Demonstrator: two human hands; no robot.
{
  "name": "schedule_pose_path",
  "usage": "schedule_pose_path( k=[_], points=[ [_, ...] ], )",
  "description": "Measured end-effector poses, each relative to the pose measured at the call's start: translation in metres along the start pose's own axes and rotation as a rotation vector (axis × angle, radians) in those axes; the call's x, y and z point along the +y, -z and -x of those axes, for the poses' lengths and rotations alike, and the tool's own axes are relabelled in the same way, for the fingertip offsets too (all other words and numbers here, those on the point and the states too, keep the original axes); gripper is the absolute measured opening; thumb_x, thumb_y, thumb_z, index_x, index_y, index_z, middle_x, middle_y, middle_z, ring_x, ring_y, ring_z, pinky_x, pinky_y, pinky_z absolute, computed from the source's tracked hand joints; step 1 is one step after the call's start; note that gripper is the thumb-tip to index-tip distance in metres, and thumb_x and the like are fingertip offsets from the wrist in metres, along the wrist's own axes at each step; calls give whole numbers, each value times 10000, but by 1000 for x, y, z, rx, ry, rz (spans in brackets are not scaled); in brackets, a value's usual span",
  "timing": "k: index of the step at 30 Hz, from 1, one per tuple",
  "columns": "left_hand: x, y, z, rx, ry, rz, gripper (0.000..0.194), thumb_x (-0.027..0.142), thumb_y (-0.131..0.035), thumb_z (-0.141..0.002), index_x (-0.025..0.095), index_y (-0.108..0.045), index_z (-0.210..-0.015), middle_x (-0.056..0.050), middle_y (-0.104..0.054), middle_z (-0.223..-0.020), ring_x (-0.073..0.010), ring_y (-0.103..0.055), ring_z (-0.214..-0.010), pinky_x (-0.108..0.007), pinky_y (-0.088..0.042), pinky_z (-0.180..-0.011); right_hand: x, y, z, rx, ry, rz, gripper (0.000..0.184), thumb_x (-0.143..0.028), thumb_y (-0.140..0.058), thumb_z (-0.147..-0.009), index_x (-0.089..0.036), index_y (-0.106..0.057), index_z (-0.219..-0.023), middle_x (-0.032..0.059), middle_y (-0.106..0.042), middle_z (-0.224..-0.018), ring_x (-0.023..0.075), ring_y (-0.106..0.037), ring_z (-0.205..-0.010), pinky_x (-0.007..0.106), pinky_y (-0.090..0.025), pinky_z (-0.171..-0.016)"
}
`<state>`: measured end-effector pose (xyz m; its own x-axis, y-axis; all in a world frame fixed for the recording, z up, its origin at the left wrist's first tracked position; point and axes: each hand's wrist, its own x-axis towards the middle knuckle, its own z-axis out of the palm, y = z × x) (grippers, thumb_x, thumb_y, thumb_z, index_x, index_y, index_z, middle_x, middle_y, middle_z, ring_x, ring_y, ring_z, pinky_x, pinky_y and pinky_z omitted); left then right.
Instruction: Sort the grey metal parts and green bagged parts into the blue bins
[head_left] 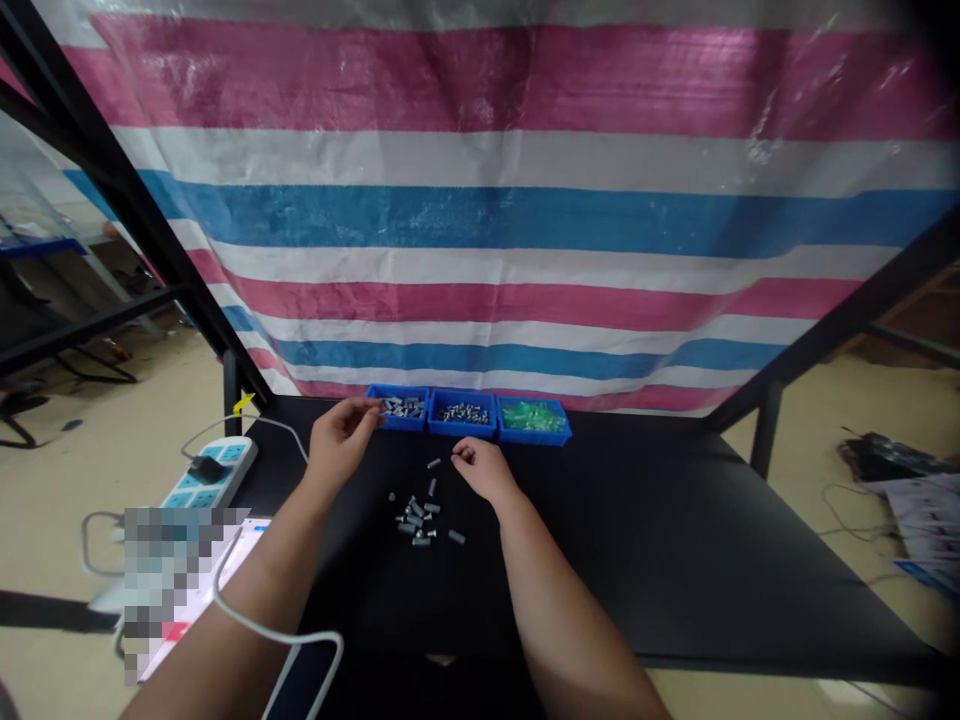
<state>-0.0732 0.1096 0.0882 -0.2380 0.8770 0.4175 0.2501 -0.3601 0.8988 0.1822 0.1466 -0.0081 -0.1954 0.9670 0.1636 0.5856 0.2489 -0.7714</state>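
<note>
My left hand (341, 442) reaches to the rim of the leftmost blue plastic tray (397, 420), which holds several small grey metal bolts. Its thumb and fingers are pinched close together, and anything between them is too small to tell. The middle blue tray (463, 432) also holds small metal bolts, and the right blue tray (534, 432) holds green pieces. My right hand (484, 470) rests on the black table (600, 540), its fingers curled. Its fingertips are just to the right of a loose pile of grey metal bolts (416, 520) lying on the tabletop.
A striped pink, white and blue tarpaulin (480, 240) hangs behind the table. Black metal frame posts (112, 190) stand at the left. A white power strip (210, 472) lies at the table's left edge. A white cable runs across my left forearm.
</note>
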Motion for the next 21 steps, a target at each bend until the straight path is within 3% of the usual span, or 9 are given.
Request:
schedule_pose_path(
  k=[7, 10, 13, 17, 21],
  points=[
    [-43, 7, 41, -113, 111, -161, 346, 462, -660, -874, 169, -705, -1053, -74, -759, -929, -185, -708, -735, -296, -565, -712, -20, -2, 8, -50, 217, -41, 213, -148, -659, -818, -237, -743, -992, 10, -636, -894, 143, -575, -771, 268, -460, -726],
    [-62, 9, 53, -110, 110, -232, 305, 445, -622, -895, 185, -704, -1033, -56, -750, -905, -180, -693, -744, -280, -543, -694, -40, -12, 16, -77, 363, -12, 193, -226, -733, -826, -260, -750, -1015, 19, -658, -956, 179, -567, -934, 315, -435, -859],
    [-78, 10, 58, -51, 73, -334, 259, 413, -602, -898, 197, -713, -988, -54, -738, -939, -181, -673, -762, -278, -515, -667, -61, -34, 24, -167, 433, 88, 247, -343, -810, -790, -291, -753, -1025, 3, -691, -913, 195, -549, -931, 354, -385, -870],
    [-86, 11, 57, -24, -10, -394, 204, 356, -581, -905, 201, -706, -952, -52, -714, -939, -189, -656, -813, -295, -502, -700, -78, -55, 27, -219, 447, 195, 88, -264, -808, -786, -259, -750, -852, -8, -709, -807, 194, -553, -905, 355, -352, -847],
    [-80, 6, 56, -92, -85, -427, 163, 300, -566, -917, 205, -691, -959, -45, -685, -899, -185, -630, -789, -315, -504, -721, -72, -43, 21, -96, 424, 69, 80, -195, -717, -831, -250, -732, -888, -12, -695, -776, 163, -581, -815, 301, -399, -790]
  ],
)
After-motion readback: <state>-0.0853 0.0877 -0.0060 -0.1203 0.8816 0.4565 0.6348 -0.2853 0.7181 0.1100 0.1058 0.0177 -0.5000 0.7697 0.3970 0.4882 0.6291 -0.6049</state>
